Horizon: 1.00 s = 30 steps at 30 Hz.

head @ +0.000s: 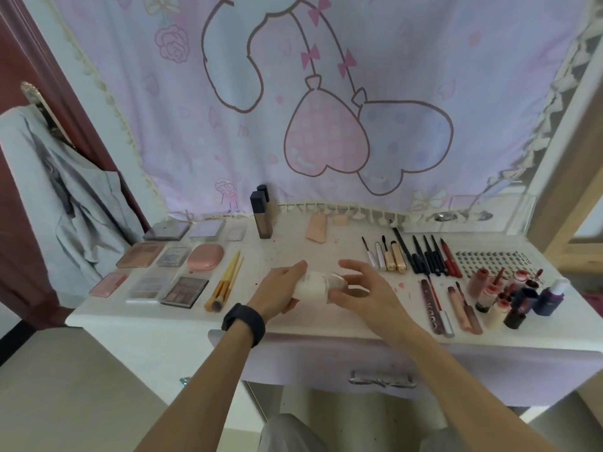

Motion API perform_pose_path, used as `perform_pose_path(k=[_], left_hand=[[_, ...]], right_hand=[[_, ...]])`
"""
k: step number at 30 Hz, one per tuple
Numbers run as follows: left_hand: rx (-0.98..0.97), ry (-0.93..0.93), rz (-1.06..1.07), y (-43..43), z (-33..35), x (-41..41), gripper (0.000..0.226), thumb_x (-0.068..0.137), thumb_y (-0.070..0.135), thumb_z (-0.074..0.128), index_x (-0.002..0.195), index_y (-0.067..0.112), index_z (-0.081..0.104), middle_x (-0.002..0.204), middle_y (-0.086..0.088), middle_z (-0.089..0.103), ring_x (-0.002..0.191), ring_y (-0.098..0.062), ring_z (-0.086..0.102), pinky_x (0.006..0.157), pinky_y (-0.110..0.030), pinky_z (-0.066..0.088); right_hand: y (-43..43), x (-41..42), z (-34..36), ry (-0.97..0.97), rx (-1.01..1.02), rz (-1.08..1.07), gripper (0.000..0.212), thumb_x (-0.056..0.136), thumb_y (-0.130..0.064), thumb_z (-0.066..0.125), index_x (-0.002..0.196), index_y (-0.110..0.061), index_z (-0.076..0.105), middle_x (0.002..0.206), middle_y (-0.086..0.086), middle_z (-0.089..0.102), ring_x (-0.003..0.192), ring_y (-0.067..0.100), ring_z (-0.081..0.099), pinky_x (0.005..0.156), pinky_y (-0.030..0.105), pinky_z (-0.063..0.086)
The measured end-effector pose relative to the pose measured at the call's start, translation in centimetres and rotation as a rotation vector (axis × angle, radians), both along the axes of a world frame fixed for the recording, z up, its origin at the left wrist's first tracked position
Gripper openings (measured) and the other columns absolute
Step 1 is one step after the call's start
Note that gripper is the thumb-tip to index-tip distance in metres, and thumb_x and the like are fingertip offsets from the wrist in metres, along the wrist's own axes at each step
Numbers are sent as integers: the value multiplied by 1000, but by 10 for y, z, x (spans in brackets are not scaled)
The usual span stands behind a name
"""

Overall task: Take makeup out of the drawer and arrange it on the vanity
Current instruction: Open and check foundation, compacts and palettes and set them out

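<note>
White bottle [312, 287] with clear cap [339, 279], sideways just above the front middle of the vanity [293, 244]. Gripped round its body by the left hand [281, 288]; right hand [368, 288] arched at the cap end, fingers spread, contact unclear. Palettes [183, 290] and brushes [225, 282] leftward, pencils [427, 256] rightward.

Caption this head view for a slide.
Left hand grips a white cylindrical bottle above the vanity; right hand open beside it.
</note>
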<state>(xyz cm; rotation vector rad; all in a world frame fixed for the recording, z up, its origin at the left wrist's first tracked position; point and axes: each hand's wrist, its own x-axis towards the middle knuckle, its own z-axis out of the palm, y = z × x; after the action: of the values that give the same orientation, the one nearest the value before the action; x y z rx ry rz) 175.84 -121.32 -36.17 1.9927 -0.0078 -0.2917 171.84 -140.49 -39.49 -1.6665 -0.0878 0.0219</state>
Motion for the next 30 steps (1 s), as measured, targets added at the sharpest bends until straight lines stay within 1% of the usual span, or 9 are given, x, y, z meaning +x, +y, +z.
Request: perform_pose_path(k=[5,7,9,11,13,16,20,25,30], left_hand=[[-45,188,56,7,3,0,41,101,48,46,96,9,60,59,-4,53,48,-14,45,47,-22,36],[-187,250,116,11,3,0,43,98,52,50,100,9,59,60,-5,55,50,-15,46,48,-24,37],[-320,242,123,16,-2,3,50,96,57,50,103,10,61,66,-7,61,55,-16,46,52,-24,38],[-352,168,68,18,-8,7,54,93,61,52,112,12,64,86,-5,73,66,-16,51,61,-26,43],[-305,76,29,15,-11,13,56,86,60,60,122,18,63,105,0,75,80,-16,62,69,-28,49],[-180,-85,29,3,-11,30,42,84,45,72,120,24,64,112,3,71,98,-16,67,77,-27,56],[-27,-260,9,-13,-13,61,30,82,39,79,108,31,65,105,14,67,98,-9,63,79,-21,49],[150,-302,130,-10,-27,91,30,75,51,80,95,50,58,100,24,63,101,-9,57,93,-33,43],[209,-312,124,-5,-38,100,42,74,60,74,111,44,62,106,15,65,100,-12,58,89,-29,41]], right_hand=[[0,-6,-9,-411,-457,-51,34,90,-16,74,121,-27,64,112,-11,64,101,0,62,91,15,50],[-3,-7,-13,-497,-444,-135,34,92,-16,72,123,-23,59,108,-10,62,101,0,61,91,13,49],[-6,-7,-15,-422,-304,-230,31,93,-16,71,118,-25,56,102,-10,64,100,1,63,89,14,51],[-6,-4,-18,-316,-240,-290,29,93,-20,71,115,-29,55,102,-12,65,97,-1,63,87,16,53],[-5,-2,-21,-280,-272,-302,29,93,-27,71,116,-32,53,106,-15,64,96,-4,62,83,15,53],[-3,0,-27,-262,-395,-267,32,94,-37,68,121,-33,53,110,-19,61,94,-5,62,83,19,54],[-3,1,-31,-271,-489,-274,36,95,-42,66,126,-32,52,108,-21,58,93,-6,60,85,15,51],[-4,0,-32,-300,-474,-292,38,95,-39,66,130,-29,54,112,-18,59,94,-4,60,84,11,49],[-7,3,-31,-336,-465,-305,39,96,-32,65,135,-27,58,113,-15,59,96,0,60,85,17,52]])
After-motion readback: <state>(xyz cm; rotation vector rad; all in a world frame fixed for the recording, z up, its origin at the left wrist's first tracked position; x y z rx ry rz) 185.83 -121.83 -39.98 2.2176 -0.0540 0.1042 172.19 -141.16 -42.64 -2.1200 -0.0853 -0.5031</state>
